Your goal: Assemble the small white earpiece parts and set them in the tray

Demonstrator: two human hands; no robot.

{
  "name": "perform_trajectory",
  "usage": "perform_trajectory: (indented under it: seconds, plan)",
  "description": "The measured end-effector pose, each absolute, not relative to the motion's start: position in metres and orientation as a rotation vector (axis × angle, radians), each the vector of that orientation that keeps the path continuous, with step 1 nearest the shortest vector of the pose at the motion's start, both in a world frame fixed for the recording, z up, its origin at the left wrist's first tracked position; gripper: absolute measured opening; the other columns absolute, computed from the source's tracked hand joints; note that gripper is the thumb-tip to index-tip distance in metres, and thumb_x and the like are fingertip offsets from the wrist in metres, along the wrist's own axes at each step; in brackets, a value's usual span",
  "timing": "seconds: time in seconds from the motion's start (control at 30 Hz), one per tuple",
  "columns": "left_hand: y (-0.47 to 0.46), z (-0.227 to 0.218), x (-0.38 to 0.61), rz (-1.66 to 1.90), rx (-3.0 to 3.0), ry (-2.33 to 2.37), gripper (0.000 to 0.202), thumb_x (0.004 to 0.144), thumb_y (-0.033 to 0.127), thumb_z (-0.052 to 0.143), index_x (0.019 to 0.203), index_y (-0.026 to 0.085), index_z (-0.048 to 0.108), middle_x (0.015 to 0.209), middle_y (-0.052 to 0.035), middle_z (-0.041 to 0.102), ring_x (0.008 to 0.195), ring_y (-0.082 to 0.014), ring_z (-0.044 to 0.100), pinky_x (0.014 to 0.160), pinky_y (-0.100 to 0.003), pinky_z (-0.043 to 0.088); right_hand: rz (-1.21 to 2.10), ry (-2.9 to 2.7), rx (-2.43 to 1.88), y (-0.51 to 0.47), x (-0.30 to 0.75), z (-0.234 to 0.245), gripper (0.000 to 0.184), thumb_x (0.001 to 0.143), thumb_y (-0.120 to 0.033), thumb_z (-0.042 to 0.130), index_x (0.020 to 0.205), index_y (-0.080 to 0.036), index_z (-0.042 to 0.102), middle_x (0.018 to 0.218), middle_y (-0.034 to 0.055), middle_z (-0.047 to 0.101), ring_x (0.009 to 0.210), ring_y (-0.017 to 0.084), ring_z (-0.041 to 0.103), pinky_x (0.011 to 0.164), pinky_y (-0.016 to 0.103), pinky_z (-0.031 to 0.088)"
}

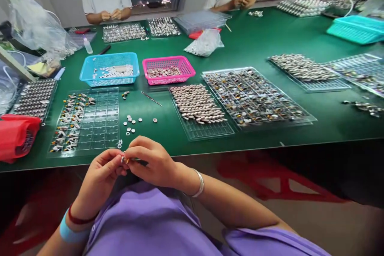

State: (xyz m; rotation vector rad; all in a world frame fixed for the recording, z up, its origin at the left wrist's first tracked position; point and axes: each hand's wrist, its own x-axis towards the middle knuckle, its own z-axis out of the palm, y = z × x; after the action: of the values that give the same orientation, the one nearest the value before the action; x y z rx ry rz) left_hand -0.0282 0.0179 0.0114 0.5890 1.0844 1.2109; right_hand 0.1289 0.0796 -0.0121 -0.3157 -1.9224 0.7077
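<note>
My left hand (pixel 100 174) and my right hand (pixel 151 162) meet at the near edge of the green table (pixel 255 44), fingers pinched together on a tiny metal part (pixel 124 160) between them. Just beyond my fingertips lie a few small round metal discs (pixel 132 124) loose on the table. A clear gridded tray (pixel 87 122), its left columns filled with small parts, sits in front of my left hand. A thin metal pick (pixel 151 99) lies past the discs.
A blue basket (pixel 109 69) and a pink basket (pixel 168 69) hold small parts mid-table. Clear trays of parts (pixel 255 96) spread to the right; a red object (pixel 16 136) sits at left. Two other people work at the far side.
</note>
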Motion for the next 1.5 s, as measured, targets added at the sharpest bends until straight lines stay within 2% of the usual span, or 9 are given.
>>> perform_trajectory:
  seconds: [0.33,0.47,0.53,0.6,0.73,0.87,1.07,1.33,1.5]
  plan:
    - [0.017,0.004,-0.036,1.123,0.747,1.019,0.018,0.064,0.025,0.088,0.07,0.018,0.073,0.07,0.0025,0.067,0.065,-0.0078,0.059,0.061,-0.015,0.05,0.836,-1.943,-0.252,0.077,0.139,-0.017,0.008,0.09,-0.012,0.053,0.095,-0.018,0.056,0.085,0.0046,0.061,0.079,0.013,0.058,0.071,0.024,0.052]
    - [0.013,0.001,-0.038,1.15,0.947,1.092,0.013,0.07,0.025,0.085,0.073,0.02,0.073,0.072,0.0027,0.066,0.069,-0.0084,0.059,0.064,-0.015,0.05,0.938,-1.889,-0.279,0.071,0.139,-0.022,0.009,0.086,-0.01,0.053,0.091,-0.018,0.056,0.08,0.0024,0.058,0.071,0.012,0.053,0.065,0.023,0.048]
    - [0.011,0.001,-0.039,1.192,1.112,1.143,0.009,0.073,0.021,0.082,0.075,0.022,0.073,0.074,0.0024,0.066,0.072,-0.0095,0.06,0.067,-0.017,0.051,1.1,-1.845,-0.365,0.068,0.139,-0.022,0.007,0.083,-0.011,0.054,0.087,-0.018,0.055,0.076,0.0004,0.055,0.065,0.011,0.05,0.061,0.023,0.044]
    - [0.01,0.003,-0.041,1.207,1.272,1.172,0.009,0.075,0.017,0.079,0.078,0.023,0.074,0.077,0.0019,0.066,0.073,-0.0104,0.061,0.066,-0.018,0.051,1.417,-1.787,-0.445,0.068,0.141,-0.019,0.002,0.083,-0.016,0.056,0.083,-0.017,0.054,0.072,-0.0013,0.052,0.061,0.01,0.046,0.058,0.023,0.041]
    - [0.012,0.008,-0.043,1.119,1.489,1.159,0.009,0.077,0.015,0.077,0.077,0.023,0.072,0.076,0.0015,0.063,0.068,-0.011,0.059,0.059,-0.02,0.049,2.085,-1.599,-0.44,0.073,0.147,-0.012,0.015,0.083,-0.028,0.06,0.083,-0.014,0.054,0.072,-0.002,0.051,0.062,0.008,0.043,0.058,0.022,0.036]
    - [0.016,0.01,-0.045,1.052,1.626,1.142,0.008,0.078,0.019,0.076,0.074,0.023,0.071,0.074,0.0016,0.059,0.067,-0.0122,0.057,0.056,-0.023,0.048,2.342,-1.506,-0.482,0.078,0.151,-0.011,0.023,0.08,-0.034,0.066,0.083,-0.014,0.055,0.074,-0.0025,0.051,0.061,0.008,0.042,0.057,0.022,0.033]
    - [0.02,0.008,-0.049,0.97,1.828,1.085,0.006,0.083,0.018,0.072,0.08,0.023,0.071,0.078,0.0003,0.055,0.071,-0.0129,0.056,0.059,-0.023,0.05,2.48,-1.44,-0.512,0.077,0.153,-0.014,0.021,0.077,-0.032,0.067,0.08,-0.014,0.057,0.07,-0.0045,0.049,0.058,0.007,0.04,0.054,0.021,0.029]
    - [0.019,0.007,-0.046,0.987,1.91,1.122,0.01,0.084,0.023,0.07,0.075,0.025,0.071,0.077,-0.0008,0.055,0.068,-0.0137,0.056,0.057,-0.024,0.049,2.482,-1.342,-0.543,0.073,0.156,-0.017,0.017,0.073,-0.027,0.068,0.078,-0.014,0.057,0.07,-0.0042,0.052,0.059,0.006,0.042,0.054,0.021,0.033]
    - [0.008,0.001,-0.049,1.048,2.035,1.167,0.019,0.085,0.013,0.064,0.082,0.028,0.074,0.081,-0.0017,0.055,0.069,-0.0143,0.058,0.056,-0.026,0.049,2.483,-1.255,-0.558,0.064,0.153,-0.019,0.021,0.073,-0.028,0.073,0.078,-0.015,0.056,0.067,-0.0057,0.051,0.057,0.006,0.042,0.053,0.02,0.032]
